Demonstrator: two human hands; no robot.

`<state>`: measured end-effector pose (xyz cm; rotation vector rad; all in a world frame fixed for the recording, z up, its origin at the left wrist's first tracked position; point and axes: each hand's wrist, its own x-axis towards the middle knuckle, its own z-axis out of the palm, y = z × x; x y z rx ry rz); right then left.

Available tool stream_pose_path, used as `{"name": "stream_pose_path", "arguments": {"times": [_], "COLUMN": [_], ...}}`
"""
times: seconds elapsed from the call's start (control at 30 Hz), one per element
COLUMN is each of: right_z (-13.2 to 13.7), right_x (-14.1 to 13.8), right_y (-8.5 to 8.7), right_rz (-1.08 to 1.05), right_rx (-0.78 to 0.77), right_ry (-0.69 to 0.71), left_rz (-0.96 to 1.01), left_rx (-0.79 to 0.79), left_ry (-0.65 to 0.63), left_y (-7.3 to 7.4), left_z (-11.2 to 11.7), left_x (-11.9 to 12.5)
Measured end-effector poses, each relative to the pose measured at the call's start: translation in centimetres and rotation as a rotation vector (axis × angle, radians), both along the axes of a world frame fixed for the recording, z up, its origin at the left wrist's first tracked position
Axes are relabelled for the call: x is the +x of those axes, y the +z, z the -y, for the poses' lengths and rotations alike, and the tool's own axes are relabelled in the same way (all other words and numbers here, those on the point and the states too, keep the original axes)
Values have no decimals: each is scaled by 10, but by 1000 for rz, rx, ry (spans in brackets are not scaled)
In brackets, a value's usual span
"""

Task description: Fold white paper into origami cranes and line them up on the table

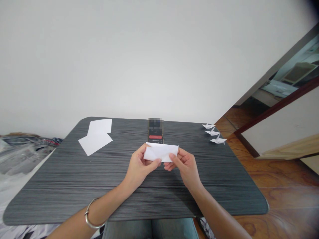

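Observation:
A white sheet of paper (159, 152), folded into a flat oblong, is held up between both hands above the middle of the table. My left hand (139, 164) grips its left end, the thumb lying along the lower edge and the fingers behind. At the right end, my right hand (185, 164) pinches the paper with its thumb on the front face; some fingers curl below and behind it. Just beyond the paper lies a phone (155, 132) with a lit screen, its near end partly covered by the paper.
Two loose white sheets (97, 142) overlap at the table's back left. Three folded paper cranes (213, 133) stand in a row near the right back edge. The dark grained table (74, 189) backs onto a white wall (149, 59). Plastic-wrapped items (22, 159) lie beyond its left side.

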<state>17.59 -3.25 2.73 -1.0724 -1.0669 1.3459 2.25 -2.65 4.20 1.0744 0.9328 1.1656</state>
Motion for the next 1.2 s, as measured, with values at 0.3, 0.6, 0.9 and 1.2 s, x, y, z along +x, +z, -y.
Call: {"name": "stream_pose_path", "arguments": {"times": [0.3, 0.6, 0.9, 1.2], "right_z": [2, 0, 1, -1], "right_x": [-2, 1, 1, 2], "right_y": [1, 1, -2, 2], "right_rz": [63, 111, 191, 133], "right_rx": [37, 49, 101, 85], "right_ry": [-20, -24, -40, -92], "left_rz": [-46, -69, -78, -164], "left_rx": [54, 132, 170, 113], "left_ry": [16, 53, 101, 44], "left_y": [-3, -3, -3, -2], "left_z": [-1, -5, -11, -8], "left_x": [1, -2, -10, -11]}}
